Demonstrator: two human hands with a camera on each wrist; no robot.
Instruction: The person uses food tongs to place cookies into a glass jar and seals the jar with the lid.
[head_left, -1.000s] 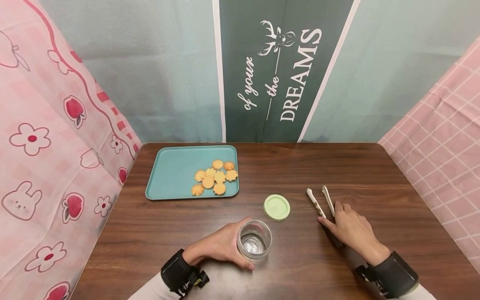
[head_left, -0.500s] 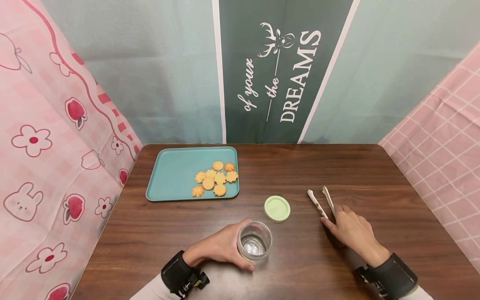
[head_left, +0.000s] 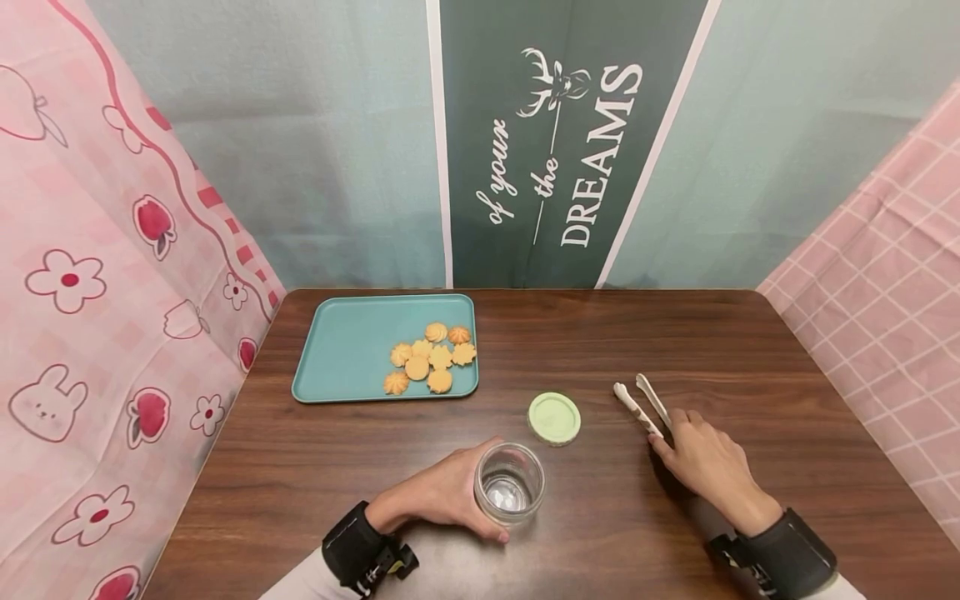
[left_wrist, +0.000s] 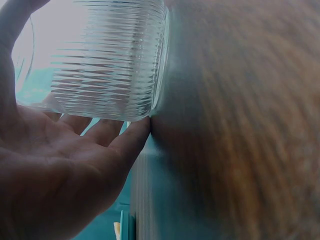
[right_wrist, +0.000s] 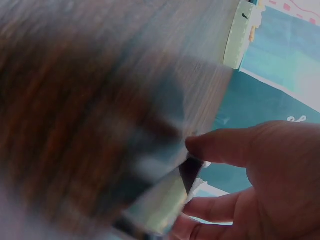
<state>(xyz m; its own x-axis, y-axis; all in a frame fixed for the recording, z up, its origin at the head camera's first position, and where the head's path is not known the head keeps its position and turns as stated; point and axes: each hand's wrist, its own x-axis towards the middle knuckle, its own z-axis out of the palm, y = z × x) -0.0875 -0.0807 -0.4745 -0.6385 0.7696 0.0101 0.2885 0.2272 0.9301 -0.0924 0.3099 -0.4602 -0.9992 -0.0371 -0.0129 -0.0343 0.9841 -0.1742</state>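
A clear glass jar [head_left: 510, 483] stands upright on the table, its mouth uncovered. My left hand [head_left: 450, 492] grips its side, and in the left wrist view the fingers curve along the ribbed glass [left_wrist: 110, 65]. At the right, my right hand [head_left: 705, 458] pinches a pair of tongs [head_left: 637, 406] between thumb and fingers. The two white tips point away from me and stand a little apart, with nothing between them. My palm hides much of the rear of the tongs. In the right wrist view, the dark part of the tongs [right_wrist: 190, 172] shows near my thumb.
A pale green round lid [head_left: 554, 417] lies between the jar and the tongs. Toward the back left is a teal tray [head_left: 345, 342] with several cookies [head_left: 417, 367] grouped at its right end. Fabric curtains [head_left: 352, 150] surround the table's back and sides.
The tips of the tongs have drawn closer together as my right thumb moved slightly toward the fingers. My left hand and the jar stay in place.
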